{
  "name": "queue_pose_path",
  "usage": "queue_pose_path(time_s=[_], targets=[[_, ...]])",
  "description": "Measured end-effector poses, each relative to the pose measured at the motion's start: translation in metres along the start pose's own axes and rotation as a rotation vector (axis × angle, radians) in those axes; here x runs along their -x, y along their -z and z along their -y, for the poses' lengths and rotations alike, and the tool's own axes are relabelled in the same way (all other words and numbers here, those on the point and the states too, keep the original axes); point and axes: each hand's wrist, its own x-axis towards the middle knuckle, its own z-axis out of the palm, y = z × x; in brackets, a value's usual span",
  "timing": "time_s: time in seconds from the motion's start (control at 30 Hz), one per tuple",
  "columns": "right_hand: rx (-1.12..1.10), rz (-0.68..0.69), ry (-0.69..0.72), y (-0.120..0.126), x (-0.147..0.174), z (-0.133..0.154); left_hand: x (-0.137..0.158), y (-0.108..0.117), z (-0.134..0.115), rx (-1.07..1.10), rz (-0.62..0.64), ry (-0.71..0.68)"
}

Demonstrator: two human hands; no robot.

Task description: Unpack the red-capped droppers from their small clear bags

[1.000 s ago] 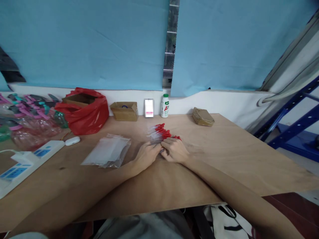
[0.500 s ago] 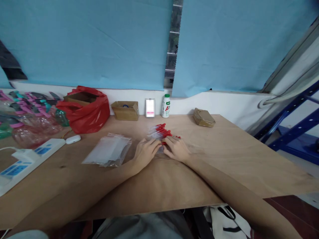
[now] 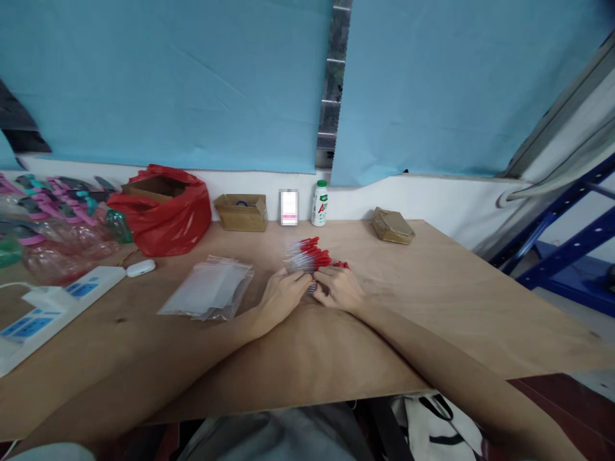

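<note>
A pile of slim sticks (image 3: 310,257) with red ends and thin pale or silvery shafts lies on the table just beyond my hands; their exact kind is too small to tell. My left hand (image 3: 285,293) rests at the near left of the pile, its fingers curled over the shaft side. Opposite it, my right hand (image 3: 340,287) bends its fingers over the red-end side, fingertips almost meeting the left ones. Both hands hold several of these sticks low at the tabletop. Pale shafts show in the gap between them, while my fingers hide most of the held part.
Clear plastic bags (image 3: 211,288) lie left of my hands. Behind stand a red bag (image 3: 185,221), an open cardboard box (image 3: 245,218), a blurred white phone-like panel (image 3: 289,208), a white bottle (image 3: 319,208) and a brown package (image 3: 393,227). A power strip (image 3: 62,307) and spray bottles (image 3: 72,240) occupy the left.
My right fingers have shifted slightly and curled more, covering the red piece that showed between my hands. More red ends show behind the right hand. My left hand is nearly still.
</note>
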Motion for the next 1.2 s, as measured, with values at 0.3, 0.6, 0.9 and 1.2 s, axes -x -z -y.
queue_pose_path(time_s=[0.3,0.6,0.9,1.2], targets=[[-0.058,0.000,0.006,-0.007,0.002,-0.004,-0.001,-0.002,0.002,0.046,0.039,-0.008],[-0.046,-0.011,0.021,-0.008,0.002,-0.003,-0.003,0.002,-0.001,0.105,0.003,-0.006],[0.022,-0.025,-0.022,0.006,-0.001,-0.004,-0.003,0.012,-0.001,0.037,-0.081,0.105],[0.034,0.028,-0.059,0.004,0.000,-0.006,-0.001,0.010,-0.004,-0.058,-0.046,0.096]])
